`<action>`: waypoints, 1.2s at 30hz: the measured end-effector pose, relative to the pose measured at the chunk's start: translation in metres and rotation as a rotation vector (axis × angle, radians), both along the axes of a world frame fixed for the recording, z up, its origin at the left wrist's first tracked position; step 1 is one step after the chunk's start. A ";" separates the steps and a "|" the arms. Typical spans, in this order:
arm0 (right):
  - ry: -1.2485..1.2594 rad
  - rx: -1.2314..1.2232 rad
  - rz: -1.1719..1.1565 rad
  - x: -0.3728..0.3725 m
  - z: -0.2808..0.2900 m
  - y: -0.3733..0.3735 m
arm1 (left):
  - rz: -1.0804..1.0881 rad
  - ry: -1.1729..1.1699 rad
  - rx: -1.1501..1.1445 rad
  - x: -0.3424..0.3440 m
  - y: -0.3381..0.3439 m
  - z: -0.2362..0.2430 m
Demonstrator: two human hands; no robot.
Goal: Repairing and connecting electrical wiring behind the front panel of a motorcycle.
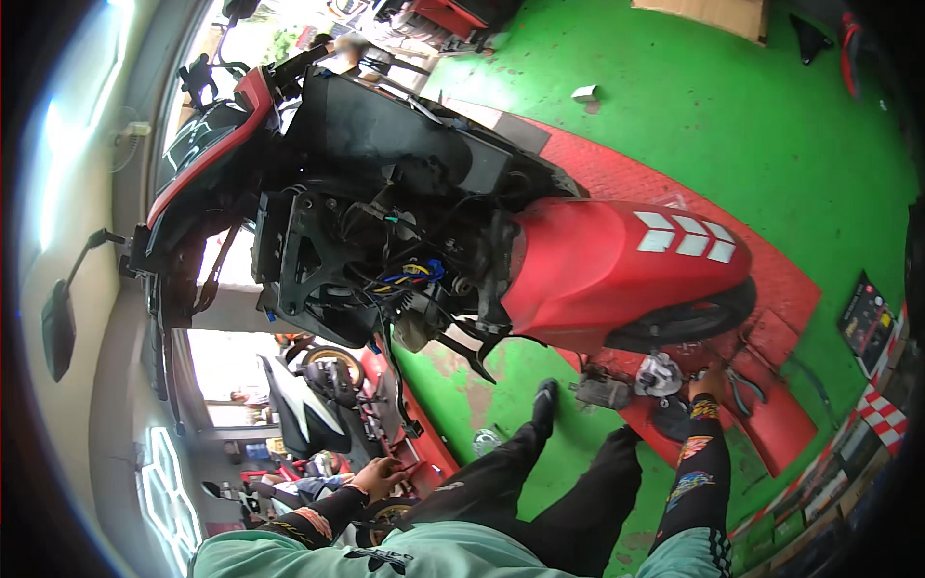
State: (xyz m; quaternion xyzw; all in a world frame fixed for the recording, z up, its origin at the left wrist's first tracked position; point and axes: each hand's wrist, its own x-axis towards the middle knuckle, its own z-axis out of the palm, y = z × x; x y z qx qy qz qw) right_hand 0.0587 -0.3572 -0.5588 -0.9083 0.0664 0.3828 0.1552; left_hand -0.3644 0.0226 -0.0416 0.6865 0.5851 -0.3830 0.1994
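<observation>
In front of me stands a scooter with its front panels off, wires and frame [414,275] bared above a red front fender [617,270]. My right hand [708,383] reaches down to the red platform near the front wheel [689,313]. Its fingertips are small and partly hidden among the parts there. Beside it lie pliers [746,393] with dark handles, a crumpled whitish piece [658,374] and a dark round part [672,418]. My left hand [379,479] hangs at the lower left, apart from the scooter, fingers curled in; what they hold, if anything, I cannot make out.
The red platform [790,424] lies on a green floor [674,106]. Near my foot is a dark boxy part [604,392]. A flat dark package [864,323] lies at the right. Another motorcycle [328,395] stands at the left, and cardboard [708,14] lies far off.
</observation>
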 end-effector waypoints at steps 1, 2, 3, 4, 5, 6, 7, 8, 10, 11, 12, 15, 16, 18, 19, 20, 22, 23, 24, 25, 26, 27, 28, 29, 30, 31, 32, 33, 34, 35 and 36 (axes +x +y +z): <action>0.041 0.011 0.013 0.003 -0.001 0.007 | -0.081 0.036 0.021 0.006 -0.002 0.000; 0.009 -0.056 0.059 0.009 -0.003 0.012 | -0.193 0.028 0.046 0.012 -0.004 -0.002; -0.027 -0.123 0.105 0.013 -0.004 0.018 | -0.153 0.074 0.055 0.017 -0.006 -0.003; -0.026 -0.108 0.111 0.017 -0.006 0.020 | -0.213 0.088 0.053 0.020 -0.007 -0.004; -0.016 -0.111 0.136 0.020 -0.008 0.021 | -0.295 0.066 0.064 0.023 -0.008 -0.005; -0.033 -0.112 0.148 0.022 -0.011 0.024 | -0.276 0.106 0.061 0.024 -0.009 -0.006; -0.018 -0.121 0.168 0.023 -0.015 0.025 | -0.267 0.110 0.074 0.025 -0.010 -0.007; -0.016 -0.117 0.168 0.023 -0.018 0.025 | -0.266 0.110 0.077 0.025 -0.011 -0.008; -0.054 -0.098 0.125 0.021 -0.022 0.024 | -0.267 0.077 0.071 0.023 -0.010 -0.010; -0.055 -0.099 0.126 0.018 -0.022 0.023 | -0.195 0.079 0.060 0.022 -0.008 -0.010; -0.063 -0.102 0.115 0.013 -0.021 0.021 | -0.142 0.048 0.044 0.020 -0.008 -0.011; -0.187 -0.096 0.073 -0.011 -0.010 0.010 | -0.120 0.020 0.039 0.011 -0.001 -0.016; -0.304 -0.053 0.026 -0.023 -0.005 0.004 | -0.123 -0.006 0.039 0.007 0.001 -0.019; -0.228 0.011 0.000 -0.043 0.006 -0.010 | -0.161 -0.058 0.051 0.000 0.005 -0.022; -0.250 0.052 0.038 -0.057 0.016 -0.024 | -0.191 -0.089 0.058 -0.002 0.007 -0.023; -0.288 0.114 0.030 -0.076 0.028 -0.037 | -0.307 -0.122 0.084 -0.005 0.006 -0.022; -0.334 0.072 0.028 -0.114 0.056 -0.060 | -0.288 -0.157 0.073 -0.010 0.003 -0.020; -0.242 0.083 -0.011 -0.130 0.072 -0.075 | -0.154 -0.138 0.051 -0.013 0.000 -0.018; -0.279 0.112 -0.037 -0.151 0.091 -0.090 | -0.157 -0.179 0.056 -0.016 -0.003 -0.017; -0.145 -0.044 0.019 -0.170 0.108 -0.102 | -0.152 -0.180 0.040 -0.020 -0.004 -0.017; -0.046 -0.117 -0.033 -0.188 0.126 -0.117 | -0.145 -0.190 0.023 -0.025 -0.005 -0.017; 0.010 -0.162 -0.051 -0.205 0.143 -0.131 | -0.118 -0.174 0.012 -0.032 -0.006 -0.018; 0.061 -0.192 -0.052 -0.222 0.159 -0.146 | -0.110 -0.200 0.007 -0.040 -0.004 -0.019; 0.074 -0.210 -0.088 -0.242 0.175 -0.162 | -0.253 -0.189 0.045 -0.048 -0.002 -0.023; 0.117 -0.168 -0.132 -0.256 0.184 -0.175 | -0.239 -0.197 0.024 -0.054 0.005 -0.027; 0.110 -0.122 -0.180 -0.274 0.194 -0.193 | -0.189 -0.247 0.022 -0.062 0.008 -0.031; 0.122 -0.143 -0.192 -0.289 0.200 -0.207 | -0.113 -0.296 0.010 -0.069 0.010 -0.036; 0.110 -0.162 -0.162 -0.305 0.200 -0.212 | -0.100 -0.302 0.006 -0.073 0.016 -0.042; 0.082 -0.189 -0.147 -0.320 0.200 -0.218 | -0.102 -0.331 0.004 -0.077 0.023 -0.048; 0.077 -0.199 -0.145 -0.326 0.195 -0.218 | -0.113 -0.340 -0.001 -0.077 0.030 -0.055; 0.068 -0.142 0.131 -0.330 0.190 -0.215 | -0.144 -0.379 0.000 -0.078 0.038 -0.059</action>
